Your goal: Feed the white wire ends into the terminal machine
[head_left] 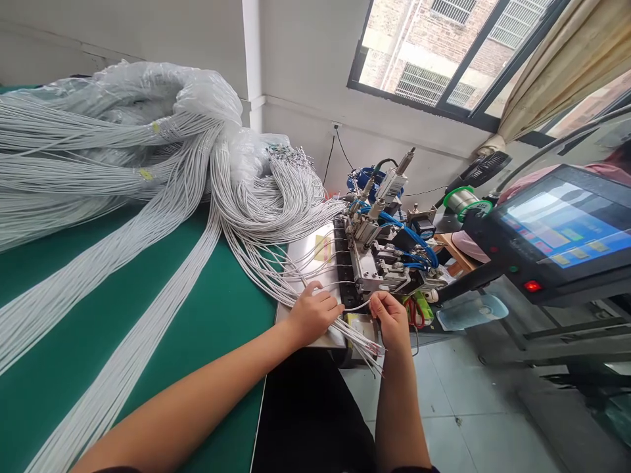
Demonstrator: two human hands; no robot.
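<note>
My left hand (316,315) is closed around a bundle of white cables (362,338), whose stripped, reddish ends stick out toward the lower right. Between the thumb and fingers of my right hand (389,318) is the end of a single white cable (359,307), pinched near the front of the machine (367,249). Other single cables lead across the white plate (308,253) into the machine's black feed strip (344,256). Behind my left hand the cables run back to a large pile (276,203).
More cable bundles (162,276) lie across the green table (227,328), with clear plastic wrap (207,92) behind. A lit touchscreen (566,223) juts in at right, near a solder wire spool (464,202). Part of a person in a pink sleeve (468,246) shows behind it.
</note>
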